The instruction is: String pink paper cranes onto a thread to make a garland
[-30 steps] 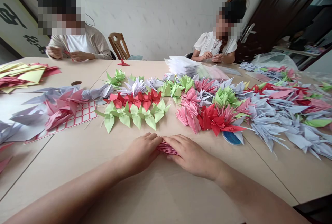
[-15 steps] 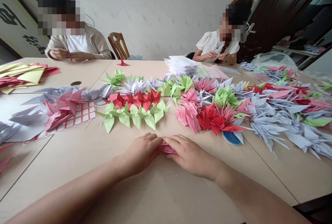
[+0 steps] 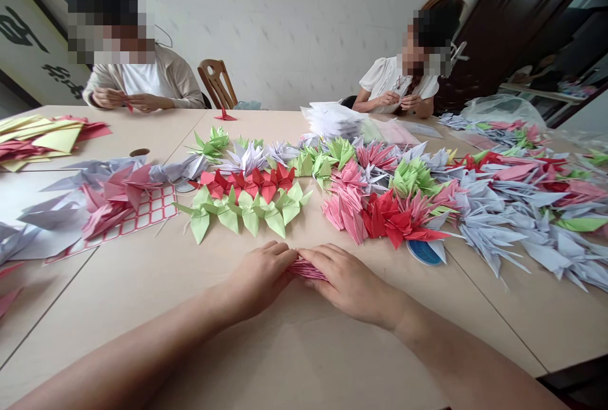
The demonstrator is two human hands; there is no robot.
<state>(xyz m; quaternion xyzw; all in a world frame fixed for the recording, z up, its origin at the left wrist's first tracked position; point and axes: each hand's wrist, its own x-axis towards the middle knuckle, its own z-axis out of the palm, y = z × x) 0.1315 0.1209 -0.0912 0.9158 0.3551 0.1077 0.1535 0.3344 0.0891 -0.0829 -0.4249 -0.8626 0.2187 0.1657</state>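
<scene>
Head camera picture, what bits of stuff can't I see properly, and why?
In the head view:
Pink paper: ends hidden by the left hand and right hand.
Blue disc: partly covered by folded paper.
Dark thing, lower right: cut off by the picture's edge.
Person on the right: whatever they hold is too small.

Pale surface [image 3: 304, 359], dark seams. Centre: row of light green paper birds [image 3: 251, 210]. Upper left: pile of yellow paper [image 3: 57, 137]. Right: mixed-colour heap of paper birds [image 3: 513, 191]; blue disc [image 3: 424, 253] partly covered.
</scene>
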